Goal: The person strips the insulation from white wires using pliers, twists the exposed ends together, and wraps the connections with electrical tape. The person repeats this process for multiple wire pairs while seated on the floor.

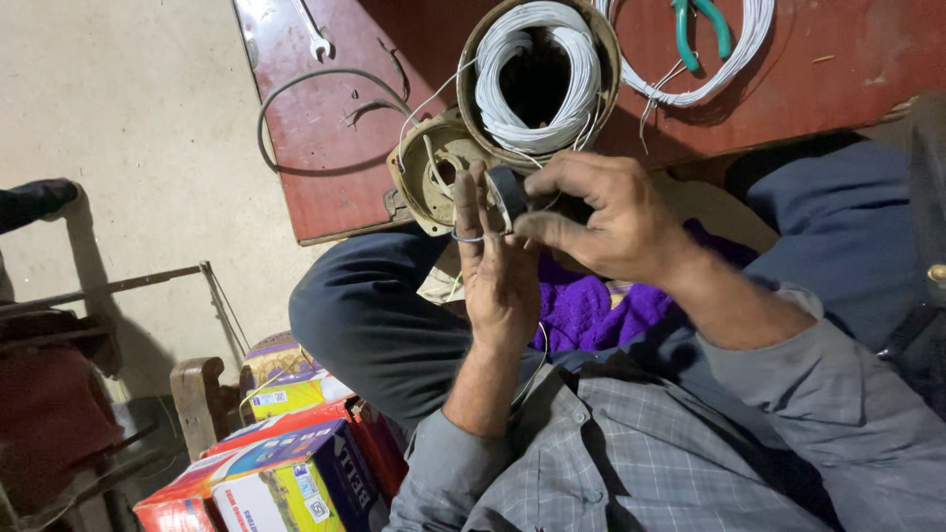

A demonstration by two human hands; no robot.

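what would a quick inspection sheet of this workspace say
surface: dark red table, worn.
job's things: round motor housing wound with white wire, on the table edge; small black tape roll.
clutter: green-handled pliers, steel spanner, loose white wire coil.
grippers: left hand open, fingers up beside the roll; right hand pinching the roll.
cables: grey cable looped on the table.
surroundings: colourful cardboard boxes on the floor, purple cloth on the lap.
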